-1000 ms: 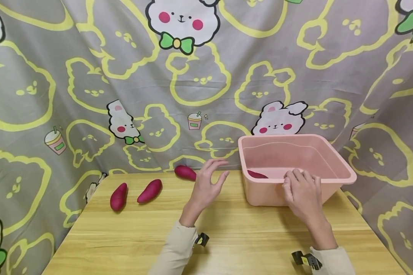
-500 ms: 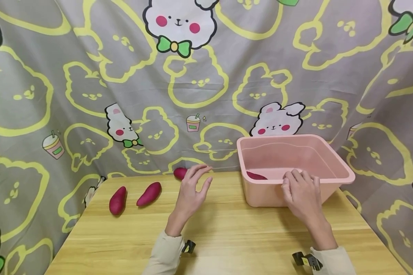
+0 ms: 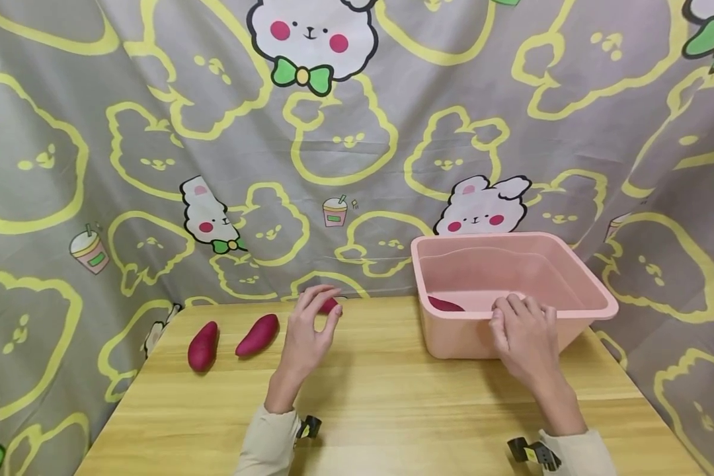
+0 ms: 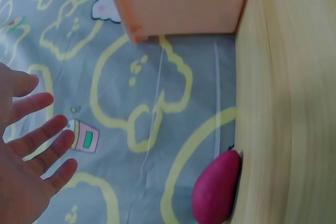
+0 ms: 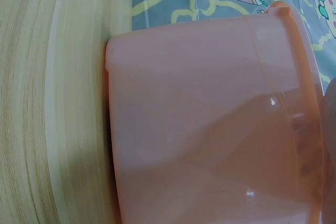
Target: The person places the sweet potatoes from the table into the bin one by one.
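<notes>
My left hand [image 3: 303,327] hovers over the table with its fingers spread and nothing in them. Just behind it lies a purple sweet potato [image 3: 330,305], partly hidden by the fingers in the head view; the left wrist view shows this sweet potato [image 4: 215,190] apart from the hand. With curled fingers my right hand [image 3: 526,340] grips the front rim of a pink plastic bin [image 3: 458,337]. Inside the bin, part of another sweet potato [image 3: 445,305] shows above the rim. In the right wrist view, the bin's wall [image 5: 210,114] fills most of the picture.
Two more sweet potatoes, one upright-lying [image 3: 203,346] and one slanted [image 3: 258,335], rest at the left of the wooden table [image 3: 381,410]. A grey patterned curtain [image 3: 357,152] hangs close behind the table and bin, and along both sides.
My left hand has moved left, away from the bin, and now covers part of the back sweet potato. The right hand has stayed on the bin's rim.
</notes>
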Demonstrator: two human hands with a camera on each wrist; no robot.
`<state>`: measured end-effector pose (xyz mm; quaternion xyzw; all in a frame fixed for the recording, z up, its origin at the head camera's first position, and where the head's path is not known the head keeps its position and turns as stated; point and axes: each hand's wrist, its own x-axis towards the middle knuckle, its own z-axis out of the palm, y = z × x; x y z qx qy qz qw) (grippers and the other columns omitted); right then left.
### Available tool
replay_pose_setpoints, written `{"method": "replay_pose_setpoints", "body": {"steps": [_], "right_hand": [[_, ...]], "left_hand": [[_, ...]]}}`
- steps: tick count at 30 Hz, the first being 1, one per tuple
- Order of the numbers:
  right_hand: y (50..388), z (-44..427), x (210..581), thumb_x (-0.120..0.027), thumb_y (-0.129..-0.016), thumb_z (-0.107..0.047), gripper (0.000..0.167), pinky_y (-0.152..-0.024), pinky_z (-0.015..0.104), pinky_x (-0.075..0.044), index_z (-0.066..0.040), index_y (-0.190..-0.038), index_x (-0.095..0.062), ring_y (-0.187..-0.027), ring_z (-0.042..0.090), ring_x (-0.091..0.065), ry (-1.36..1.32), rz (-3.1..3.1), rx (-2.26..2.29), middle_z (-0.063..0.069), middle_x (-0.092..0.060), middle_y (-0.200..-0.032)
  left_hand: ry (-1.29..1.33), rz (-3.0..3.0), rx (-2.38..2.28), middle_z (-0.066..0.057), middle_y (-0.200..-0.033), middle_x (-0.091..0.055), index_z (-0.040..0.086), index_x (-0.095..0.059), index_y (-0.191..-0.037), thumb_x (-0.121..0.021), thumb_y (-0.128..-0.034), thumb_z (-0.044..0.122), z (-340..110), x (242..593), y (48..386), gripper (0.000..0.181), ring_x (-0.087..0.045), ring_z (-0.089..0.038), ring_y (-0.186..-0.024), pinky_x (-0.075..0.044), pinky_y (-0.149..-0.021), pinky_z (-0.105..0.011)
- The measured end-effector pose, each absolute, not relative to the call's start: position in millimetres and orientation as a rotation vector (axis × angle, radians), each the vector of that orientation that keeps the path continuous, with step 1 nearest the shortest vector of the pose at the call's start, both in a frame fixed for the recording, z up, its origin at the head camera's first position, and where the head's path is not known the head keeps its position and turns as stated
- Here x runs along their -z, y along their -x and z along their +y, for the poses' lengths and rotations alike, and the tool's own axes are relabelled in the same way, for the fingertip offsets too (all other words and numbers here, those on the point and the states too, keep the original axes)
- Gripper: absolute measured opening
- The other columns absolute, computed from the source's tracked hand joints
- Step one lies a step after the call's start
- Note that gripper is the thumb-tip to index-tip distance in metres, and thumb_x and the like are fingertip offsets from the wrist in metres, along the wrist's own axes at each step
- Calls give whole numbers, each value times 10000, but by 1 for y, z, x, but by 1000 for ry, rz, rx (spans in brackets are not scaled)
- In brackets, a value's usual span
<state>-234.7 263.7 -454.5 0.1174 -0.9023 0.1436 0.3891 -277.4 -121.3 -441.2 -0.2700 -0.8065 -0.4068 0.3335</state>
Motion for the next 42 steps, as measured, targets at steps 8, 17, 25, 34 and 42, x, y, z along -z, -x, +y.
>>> {"method": "replay_pose_setpoints", "body": {"steps": [8,17,25,34,42], "right_hand": [[235,263,456,-397,-1004,-228,249,-818,583,-336,-96,-917,-588,-908,388,-518,-305,-2297,-371,112,-606,-904],[236,265,454,-396,-1007,-236,271,-807,589,-338,-85,-911,-599,-870,383,-512,-296,-2275,-354,110,-598,-884],[237,265,455,-392,-1008,-239,272,-801,587,-336,-85,-909,-594,-867,381,-507,-309,-2270,-357,108,-586,-882],[236,267,454,-402,-1004,-234,251,-820,595,-329,-93,-918,-592,-898,382,-509,-295,-2295,-370,114,-597,-907],[236,265,454,-410,-1003,-234,248,-824,599,-330,-96,-901,-589,-879,381,-505,-302,-2288,-376,106,-581,-875]], "left_hand": [[626,-2103,1069,-66,-1251,-657,89,-730,-1211,-697,-983,125,-147,442,277,233,-608,-264,-1185,-467,-1007,-499],[605,-2073,1013,-86,-1224,-671,62,-727,-1207,-700,-975,101,-161,444,281,236,-617,-277,-1201,-495,-994,-482],[532,-2113,976,-118,-1226,-662,59,-722,-1210,-718,-956,63,-172,444,280,254,-660,-293,-979,-549,-850,-453],[465,-2144,956,-156,-1218,-651,22,-710,-1197,-729,-934,33,-188,445,285,264,-604,-339,-1155,-490,-980,-516],[415,-2191,916,-179,-1200,-654,0,-717,-1175,-748,-899,1,-200,449,285,277,-596,-376,-1146,-471,-987,-549]]}}
